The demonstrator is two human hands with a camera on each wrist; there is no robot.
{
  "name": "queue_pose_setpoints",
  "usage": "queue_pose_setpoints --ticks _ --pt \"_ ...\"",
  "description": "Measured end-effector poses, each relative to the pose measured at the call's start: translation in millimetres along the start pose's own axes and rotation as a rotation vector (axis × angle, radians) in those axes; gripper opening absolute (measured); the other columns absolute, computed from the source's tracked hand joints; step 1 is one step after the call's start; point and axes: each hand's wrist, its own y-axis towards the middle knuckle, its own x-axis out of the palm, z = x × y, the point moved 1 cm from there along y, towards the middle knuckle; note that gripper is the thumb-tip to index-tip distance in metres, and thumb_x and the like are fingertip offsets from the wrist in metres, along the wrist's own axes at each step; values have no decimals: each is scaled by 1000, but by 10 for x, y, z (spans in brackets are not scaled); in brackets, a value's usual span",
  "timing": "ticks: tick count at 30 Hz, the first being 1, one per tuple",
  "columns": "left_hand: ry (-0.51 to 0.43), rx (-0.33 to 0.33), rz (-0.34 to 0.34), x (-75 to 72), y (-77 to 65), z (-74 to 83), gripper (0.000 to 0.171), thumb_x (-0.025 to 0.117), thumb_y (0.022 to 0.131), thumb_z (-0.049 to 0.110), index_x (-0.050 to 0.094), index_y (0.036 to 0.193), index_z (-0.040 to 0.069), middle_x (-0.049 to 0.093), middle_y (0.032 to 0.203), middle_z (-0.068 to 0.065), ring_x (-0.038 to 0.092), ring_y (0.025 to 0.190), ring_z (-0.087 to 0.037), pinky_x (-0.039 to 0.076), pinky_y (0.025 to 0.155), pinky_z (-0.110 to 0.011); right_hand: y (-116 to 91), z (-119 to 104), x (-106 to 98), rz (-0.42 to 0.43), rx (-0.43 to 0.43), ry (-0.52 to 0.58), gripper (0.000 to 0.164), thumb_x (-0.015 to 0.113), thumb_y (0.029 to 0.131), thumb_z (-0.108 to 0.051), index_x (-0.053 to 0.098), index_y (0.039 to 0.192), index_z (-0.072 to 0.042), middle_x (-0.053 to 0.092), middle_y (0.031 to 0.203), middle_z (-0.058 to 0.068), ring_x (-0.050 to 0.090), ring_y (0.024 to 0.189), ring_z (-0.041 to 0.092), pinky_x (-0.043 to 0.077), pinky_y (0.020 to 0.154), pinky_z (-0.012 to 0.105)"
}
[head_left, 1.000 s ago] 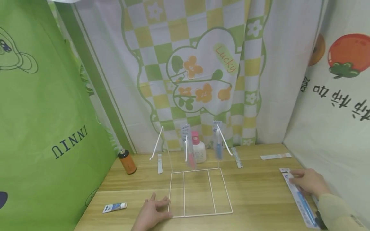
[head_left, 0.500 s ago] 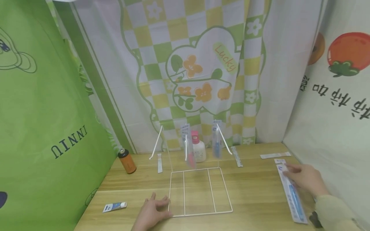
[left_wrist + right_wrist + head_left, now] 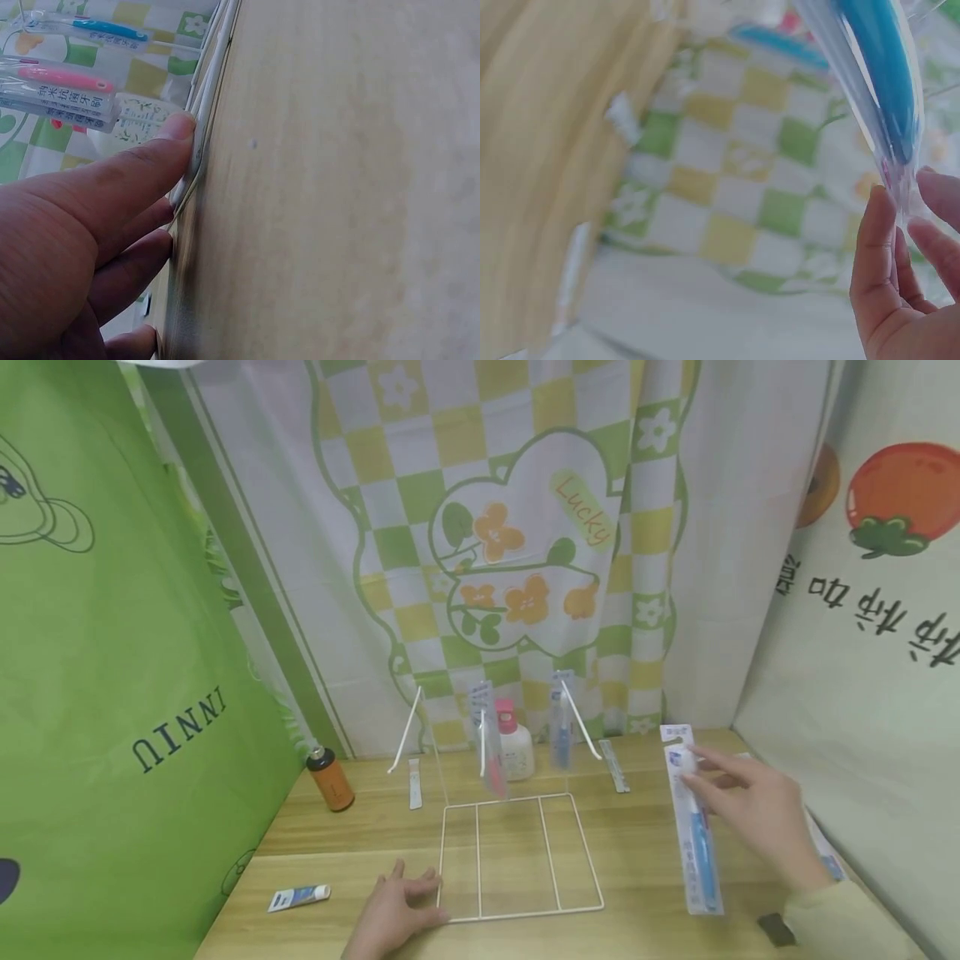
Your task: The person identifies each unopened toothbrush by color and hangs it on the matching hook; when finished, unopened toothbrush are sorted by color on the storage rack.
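Note:
My right hand (image 3: 757, 810) pinches a blue toothbrush in clear blister packaging (image 3: 701, 852) by its upper part, holding it above the table's right side. In the right wrist view its blue handle (image 3: 881, 67) is close up. At the front left corner of a white wire rack (image 3: 517, 913), the thumb and fingers of my left hand (image 3: 393, 910) grip the frame. Up on the rack's hooks hang a packaged pink toothbrush (image 3: 495, 772) and a packaged blue toothbrush (image 3: 563, 735). The left hook (image 3: 406, 731) carries nothing.
A pink-capped white bottle (image 3: 517, 752) stands behind the rack. An orange bottle (image 3: 330, 781) is at the back left, with a toothpaste tube (image 3: 298, 897) in front. Slim white packets (image 3: 415, 783) lie near the back. A small dark object (image 3: 776, 930) lies by my right sleeve.
My right hand has lifted the packaged toothbrush from the table's right side and brought it left, more upright. The left hand and rack have stayed in place.

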Motion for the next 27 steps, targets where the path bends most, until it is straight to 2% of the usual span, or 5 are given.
queue_pose_setpoints --ticks 4,9,15,22,27 --pt "3 -2 0 8 5 -20 62 93 80 48 78 130 15 69 145 -4 23 154 -63 9 119 -83 -65 -337 70 125 -162 88 49 91 85 -2 76 132 -8 78 111 18 70 79 -5 62 57 21" --pt "1 4 4 15 -1 -37 61 93 80 47 78 130 16 69 144 -4 23 154 -63 9 119 -83 -171 -675 142 183 -328 123 56 90 77 13 77 128 -5 77 109 9 70 87 -7 61 64 16" --pt "4 13 12 25 -8 -56 61 92 80 48 78 131 17 69 144 -3 23 154 -63 9 118 -84 -282 -882 237 174 -381 223 59 89 74 17 77 127 -3 77 109 7 72 88 -1 63 62 20" --pt "14 24 16 34 -3 -69 61 92 80 47 78 131 18 69 144 -3 24 154 -63 10 119 -83 -326 -943 442 225 -508 280 59 90 67 17 79 122 -1 77 106 8 71 83 1 60 59 17" --pt "18 30 20 31 0 -49 62 92 80 49 78 131 17 69 144 -3 25 153 -62 11 120 -82 -304 -938 582 211 -503 285 55 91 70 13 78 123 -1 77 108 11 72 84 3 61 59 18"
